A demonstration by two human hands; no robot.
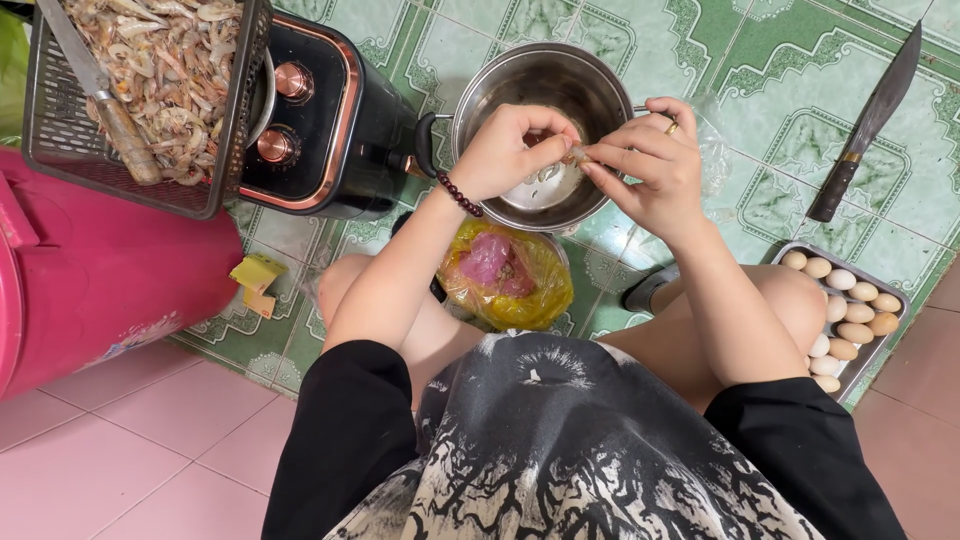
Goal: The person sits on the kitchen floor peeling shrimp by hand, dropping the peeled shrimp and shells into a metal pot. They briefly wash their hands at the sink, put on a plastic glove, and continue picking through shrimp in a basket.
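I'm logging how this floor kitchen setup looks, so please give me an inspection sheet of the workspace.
Surface: green patterned floor tiles, pink tiles nearer the person.
Job's things: small shrimp pinched between both hands over a steel pot; wire basket of shrimp with a knife in it.
Clutter: large knife on the floor, tray of eggs, yellow bag with pink meat, black appliance with copper knobs, pink tub.
Grippers: left hand and right hand both closed on the shrimp.
Cables: nothing seen.
Surroundings: nothing seen beyond the floor.
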